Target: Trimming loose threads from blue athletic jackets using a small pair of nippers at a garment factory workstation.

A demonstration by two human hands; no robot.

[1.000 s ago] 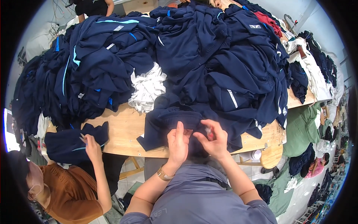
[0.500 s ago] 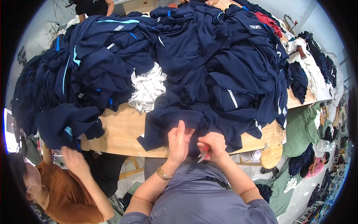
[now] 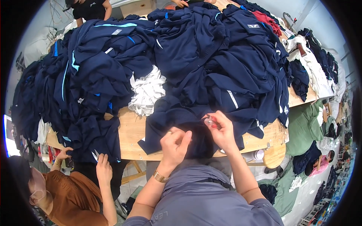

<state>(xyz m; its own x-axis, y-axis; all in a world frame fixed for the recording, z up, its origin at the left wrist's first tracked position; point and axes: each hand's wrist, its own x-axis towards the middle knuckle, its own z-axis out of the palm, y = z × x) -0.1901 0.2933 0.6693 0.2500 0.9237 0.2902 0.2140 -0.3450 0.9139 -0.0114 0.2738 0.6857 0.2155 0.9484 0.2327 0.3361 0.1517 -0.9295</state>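
Observation:
In front of me a navy garment (image 3: 169,116) lies at the table's near edge, its dark cloth blurred between my hands. My right hand (image 3: 223,132) is closed around small red-handled thread snips (image 3: 213,122), held above the garment. Lower and to the left, my left hand (image 3: 175,147) has curled fingers and its thumb pointing up; whatever it pinches, if anything, is hidden. A gold-coloured band circles my left wrist.
Heaped navy garments (image 3: 184,49) cover much of the wooden table (image 3: 130,132). White strips (image 3: 147,92) lie bunched beside my garment. At left, a co-worker in a brown top (image 3: 75,196) holds scissors (image 3: 95,155) over another navy piece. A stool (image 3: 273,156) stands at right.
My right hand has risen with the snips, away from my left hand. My left hand has turned and its fingers have curled. The co-worker's hands have come to the navy piece.

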